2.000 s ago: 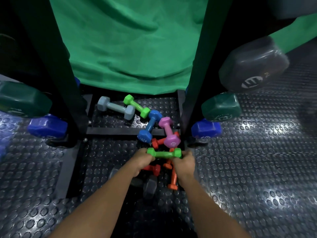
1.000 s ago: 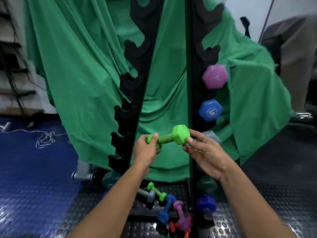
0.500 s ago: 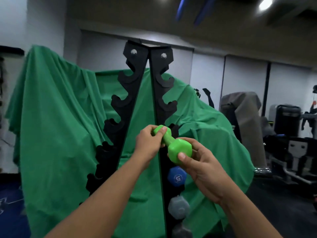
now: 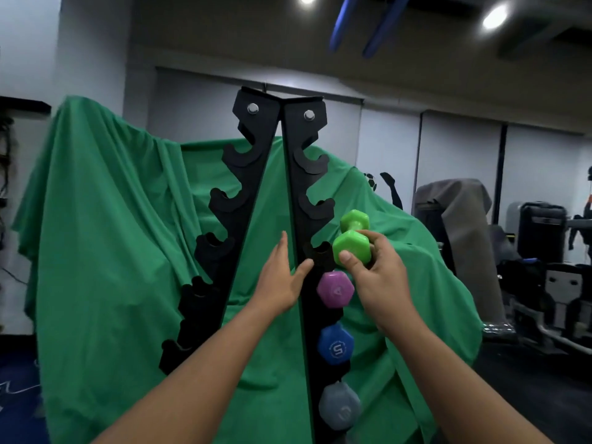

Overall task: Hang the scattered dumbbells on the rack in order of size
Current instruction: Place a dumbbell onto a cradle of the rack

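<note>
A tall black A-shaped rack (image 4: pixel 275 174) with hooked cradles down both sides stands in front of me. My right hand (image 4: pixel 374 277) grips a green dumbbell (image 4: pixel 352 241) by its near head, just right of the empty cradle above the pink one. My left hand (image 4: pixel 282 274) has straight fingers that rest against the rack's right upright. On the right side hang a pink dumbbell (image 4: pixel 335 289), a blue dumbbell (image 4: pixel 335 345) below it, and a grey dumbbell (image 4: pixel 340 406) lower still. The left-side cradles in view hold nothing.
A green cloth (image 4: pixel 105 251) is draped behind and around the rack. Covered gym machines (image 4: pixel 461 219) and dark equipment (image 4: pixel 551 283) stand at the right. A blue floor mat (image 4: pixel 19 398) shows at the lower left.
My left hand has let go of the green dumbbell and now lies on the rack upright. My right hand has carried the dumbbell to the right, beside the cradle above the pink one.
</note>
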